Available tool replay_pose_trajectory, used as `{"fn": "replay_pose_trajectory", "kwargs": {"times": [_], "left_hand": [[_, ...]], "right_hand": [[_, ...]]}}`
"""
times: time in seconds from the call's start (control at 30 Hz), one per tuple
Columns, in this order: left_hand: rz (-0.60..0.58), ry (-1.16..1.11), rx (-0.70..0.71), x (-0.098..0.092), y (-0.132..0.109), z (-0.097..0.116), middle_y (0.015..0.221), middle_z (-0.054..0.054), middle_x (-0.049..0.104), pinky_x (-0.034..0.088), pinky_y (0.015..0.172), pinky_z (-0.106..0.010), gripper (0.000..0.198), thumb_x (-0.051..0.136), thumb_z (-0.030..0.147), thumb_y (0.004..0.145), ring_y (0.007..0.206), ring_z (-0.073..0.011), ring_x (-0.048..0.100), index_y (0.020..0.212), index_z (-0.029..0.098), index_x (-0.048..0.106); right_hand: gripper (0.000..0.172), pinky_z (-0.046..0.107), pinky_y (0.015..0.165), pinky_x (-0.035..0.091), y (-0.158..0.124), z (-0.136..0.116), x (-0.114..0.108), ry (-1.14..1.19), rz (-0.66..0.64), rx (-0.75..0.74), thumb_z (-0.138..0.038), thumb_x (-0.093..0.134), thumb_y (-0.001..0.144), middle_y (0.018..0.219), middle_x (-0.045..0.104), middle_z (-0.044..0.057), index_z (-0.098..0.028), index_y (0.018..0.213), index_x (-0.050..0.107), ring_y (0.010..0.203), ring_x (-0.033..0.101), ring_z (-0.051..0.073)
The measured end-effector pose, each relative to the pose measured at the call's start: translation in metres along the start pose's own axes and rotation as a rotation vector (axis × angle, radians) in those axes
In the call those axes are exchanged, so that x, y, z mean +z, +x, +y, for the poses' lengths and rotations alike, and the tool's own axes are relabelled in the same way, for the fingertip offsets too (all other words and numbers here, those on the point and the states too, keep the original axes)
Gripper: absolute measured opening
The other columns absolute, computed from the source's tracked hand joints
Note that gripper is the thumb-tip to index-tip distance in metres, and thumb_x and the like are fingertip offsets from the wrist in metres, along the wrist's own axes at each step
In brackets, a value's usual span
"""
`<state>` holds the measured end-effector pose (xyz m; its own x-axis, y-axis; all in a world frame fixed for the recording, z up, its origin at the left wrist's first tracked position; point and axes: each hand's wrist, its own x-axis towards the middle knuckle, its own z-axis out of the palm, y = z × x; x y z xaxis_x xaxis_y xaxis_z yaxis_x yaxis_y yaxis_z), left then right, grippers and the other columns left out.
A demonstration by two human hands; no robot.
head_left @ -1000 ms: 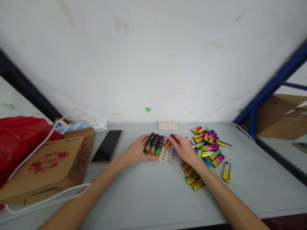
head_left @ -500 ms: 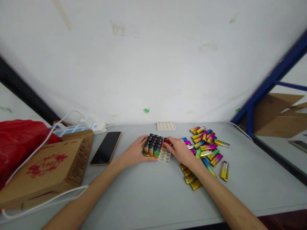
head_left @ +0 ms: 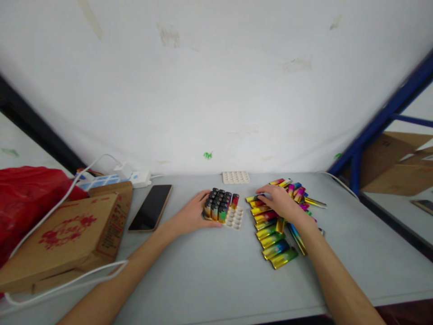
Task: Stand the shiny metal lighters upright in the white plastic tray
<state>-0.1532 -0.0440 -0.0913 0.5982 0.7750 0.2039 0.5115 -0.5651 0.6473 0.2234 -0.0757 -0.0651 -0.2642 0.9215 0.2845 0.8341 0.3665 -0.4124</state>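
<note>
Grey desk [head_left: 203, 271], pale wall [head_left: 216, 90] behind. Left hand [head_left: 193, 210] clamped around upright lighters [head_left: 218, 205] in white tray [head_left: 234, 221]; right hand [head_left: 283, 202] over far end of row of lying lighters [head_left: 267, 228], cannot tell whether grip closed. Steady left bracing should hold block upright; pinching single lighter's end would spare neighbours.

Red "158" [head_left: 68, 229] (digits blurred) on cardboard box [head_left: 64, 241]

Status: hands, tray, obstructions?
Left hand holding tray at filled end. Right hand at loose lighters. Tray part-filled, front-right cups bare. Phone left, clear of both hands.
</note>
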Motion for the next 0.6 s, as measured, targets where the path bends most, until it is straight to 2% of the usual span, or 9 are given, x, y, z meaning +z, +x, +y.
{"fn": "replay_pose_trajectory", "kwargs": {"times": [0.13, 0.3, 0.4, 0.5, 0.6], "left_hand": [[-0.005, -0.005, 0.000, -0.0005, 0.0004, 0.0021, 0.169, -0.015, 0.063, 0.042, 0.142, -0.054, 0.107, 0.107, 0.064, 0.071, 0.158, -0.0428, 0.060, 0.161, 0.024, 0.064], [0.002, -0.006, 0.002, -0.0004, 0.0005, 0.0039, 0.168, -0.015, 0.063, 0.042, 0.141, -0.055, 0.105, 0.106, 0.061, 0.073, 0.157, -0.0424, 0.061, 0.161, 0.024, 0.064], [0.001, -0.005, -0.005, -0.0005, -0.0001, 0.0033, 0.169, -0.014, 0.062, 0.042, 0.142, -0.054, 0.105, 0.106, 0.061, 0.073, 0.157, -0.0414, 0.061, 0.162, 0.024, 0.062], [0.004, 0.001, -0.011, -0.0009, -0.0003, 0.0026, 0.167, -0.013, 0.064, 0.042, 0.142, -0.053, 0.106, 0.106, 0.064, 0.070, 0.157, -0.0417, 0.062, 0.160, 0.028, 0.063], [0.012, -0.006, -0.018, -0.0007, 0.0001, 0.0038, 0.166, -0.013, 0.065, 0.043, 0.141, -0.053, 0.105, 0.107, 0.063, 0.069, 0.155, -0.0418, 0.063, 0.159, 0.028, 0.065]], "right_hand": [[0.021, 0.045, 0.106, 0.062, 0.0002, 0.0033, 0.0021, 0.003, -0.041, 0.038, -0.013, 0.074, 0.101, 0.116, 0.089, 0.013, -0.021, 0.111, 0.091, 0.109, 0.084, 0.032], [0.018, 0.044, 0.108, 0.060, 0.0009, 0.0050, 0.0071, 0.021, -0.031, 0.046, -0.014, 0.076, 0.100, 0.113, 0.086, 0.013, -0.021, 0.111, 0.089, 0.109, 0.080, 0.030], [0.013, 0.044, 0.107, 0.060, -0.0009, 0.0068, 0.0096, 0.026, 0.016, 0.043, -0.014, 0.077, 0.099, 0.112, 0.081, 0.012, -0.020, 0.108, 0.085, 0.107, 0.077, 0.029], [0.017, 0.045, 0.107, 0.060, -0.0018, 0.0051, 0.0095, 0.059, 0.092, 0.037, -0.012, 0.072, 0.098, 0.118, 0.076, 0.013, -0.020, 0.111, 0.080, 0.110, 0.075, 0.029], [0.016, 0.047, 0.105, 0.062, 0.0003, 0.0000, 0.0092, 0.173, 0.215, 0.049, -0.020, 0.070, 0.101, 0.118, 0.075, 0.013, -0.021, 0.114, 0.079, 0.108, 0.074, 0.029]]}}
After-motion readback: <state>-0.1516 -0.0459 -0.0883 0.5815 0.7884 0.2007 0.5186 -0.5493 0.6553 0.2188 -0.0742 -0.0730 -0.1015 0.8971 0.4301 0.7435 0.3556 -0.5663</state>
